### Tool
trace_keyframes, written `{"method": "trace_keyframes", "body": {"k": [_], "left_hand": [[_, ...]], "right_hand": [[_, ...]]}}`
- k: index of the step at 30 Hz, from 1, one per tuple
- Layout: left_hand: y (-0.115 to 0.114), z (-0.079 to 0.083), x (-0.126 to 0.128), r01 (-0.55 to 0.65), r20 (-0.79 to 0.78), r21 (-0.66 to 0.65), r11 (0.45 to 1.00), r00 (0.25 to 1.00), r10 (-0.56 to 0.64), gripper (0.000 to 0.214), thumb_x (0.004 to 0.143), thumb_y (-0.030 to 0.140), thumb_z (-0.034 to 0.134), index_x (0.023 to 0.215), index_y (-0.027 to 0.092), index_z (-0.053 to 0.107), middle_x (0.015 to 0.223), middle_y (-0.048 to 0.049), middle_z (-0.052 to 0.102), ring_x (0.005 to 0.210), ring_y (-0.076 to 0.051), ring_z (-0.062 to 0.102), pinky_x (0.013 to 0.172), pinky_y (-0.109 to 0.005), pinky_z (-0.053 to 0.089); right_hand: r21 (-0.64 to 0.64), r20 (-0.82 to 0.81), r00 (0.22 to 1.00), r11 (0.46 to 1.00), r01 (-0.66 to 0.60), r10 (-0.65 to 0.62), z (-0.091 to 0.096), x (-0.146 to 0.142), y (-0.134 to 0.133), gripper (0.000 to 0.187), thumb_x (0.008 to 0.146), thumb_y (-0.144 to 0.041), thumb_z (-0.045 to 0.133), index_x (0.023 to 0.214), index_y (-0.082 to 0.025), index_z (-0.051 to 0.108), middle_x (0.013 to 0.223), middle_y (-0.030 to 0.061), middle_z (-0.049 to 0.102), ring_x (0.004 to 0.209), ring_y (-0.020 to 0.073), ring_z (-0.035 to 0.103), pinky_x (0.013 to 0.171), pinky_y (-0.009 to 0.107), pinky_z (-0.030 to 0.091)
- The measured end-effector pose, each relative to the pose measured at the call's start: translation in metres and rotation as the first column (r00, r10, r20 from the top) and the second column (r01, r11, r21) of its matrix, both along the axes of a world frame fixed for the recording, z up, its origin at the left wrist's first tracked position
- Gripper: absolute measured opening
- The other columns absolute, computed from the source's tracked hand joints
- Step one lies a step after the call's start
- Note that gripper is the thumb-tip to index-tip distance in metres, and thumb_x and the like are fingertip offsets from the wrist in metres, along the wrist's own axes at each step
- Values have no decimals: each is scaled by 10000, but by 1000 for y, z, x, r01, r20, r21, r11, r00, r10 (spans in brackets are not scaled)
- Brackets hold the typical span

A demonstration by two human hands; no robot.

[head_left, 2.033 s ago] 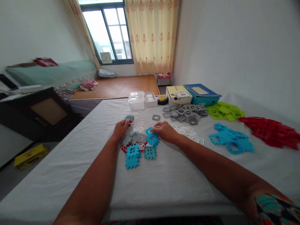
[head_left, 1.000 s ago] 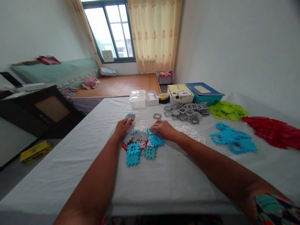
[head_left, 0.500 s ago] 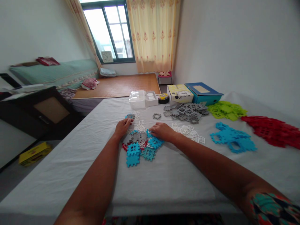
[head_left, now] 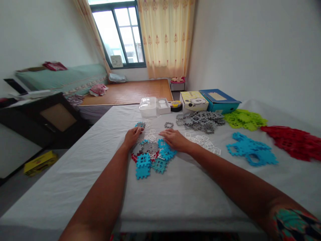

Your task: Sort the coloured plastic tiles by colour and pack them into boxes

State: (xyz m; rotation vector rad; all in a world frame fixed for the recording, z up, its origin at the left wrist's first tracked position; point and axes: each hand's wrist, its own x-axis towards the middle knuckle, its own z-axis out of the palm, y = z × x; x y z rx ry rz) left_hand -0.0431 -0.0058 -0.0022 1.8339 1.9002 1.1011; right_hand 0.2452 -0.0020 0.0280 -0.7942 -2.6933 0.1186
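Observation:
My left hand [head_left: 132, 137] rests at the left of a mixed pile, its fingers curled together; whatever they may hold is hidden. Just beyond its fingertips lies a grey and blue notched building tile [head_left: 139, 125]. My right hand [head_left: 175, 139] is palm down with fingers stretched out, over the right side of the pile and beside a blue window tile [head_left: 162, 144]. Between the hands lie grey tiles [head_left: 151, 147] and small white lattice pieces [head_left: 151, 137]. Nearer me are bright blue tiles [head_left: 143, 166], a teal window tile [head_left: 159, 165] and partly covered red tiles [head_left: 134, 157].
To the right lie heaps of grey tiles [head_left: 203, 120], lime-green tiles [head_left: 245, 119], blue tiles [head_left: 250, 149] and red tiles [head_left: 293, 142], plus white lattice pieces [head_left: 203, 142]. A clear plastic box [head_left: 147, 107], a yellow box [head_left: 193, 102] and a blue box [head_left: 222, 100] stand at the back.
My right hand's fingers have straightened and lifted off the blue window tile, which now shows more fully. My left hand stays in nearly the same place. The whole view has shifted slightly.

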Motion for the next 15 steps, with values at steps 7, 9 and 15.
{"method": "trace_keyframes", "body": {"k": [7, 9, 15], "left_hand": [[-1, -4, -2, 5, 30, 2, 1000, 1000, -5, 508, 866, 529, 378, 970, 163, 715, 901, -74, 737, 818, -206, 670, 747, -305, 492], [0, -5, -3, 7, 23, 3, 1000, 1000, -7, 500, 867, 523, 380, 968, 167, 716, 887, -72, 737, 819, -208, 670, 745, -306, 492], [0, -4, -3, -13, -16, -3, 1000, 1000, 13, 476, 862, 499, 382, 958, 184, 725, 831, -57, 734, 814, -211, 667, 743, -310, 483]], "right_hand": [[-20, 101, 993, 998, -60, 61, -7, -24, -16, 464, 973, -540, 324, 1324, -322, 536, 1384, 12, 540, 1351, 256, 343, 1063, 456, 256], [10, 90, 996, 1000, -12, 11, -1, -18, -12, 416, 979, -514, 338, 1153, -302, 651, 1239, 21, 641, 1294, 252, 406, 1050, 467, 247], [-13, 18, 981, 981, 195, -195, 5, -8, 7, 293, 966, -329, 442, 1130, -224, 661, 1170, 85, 650, 1120, 222, 505, 917, 362, 381]]}}
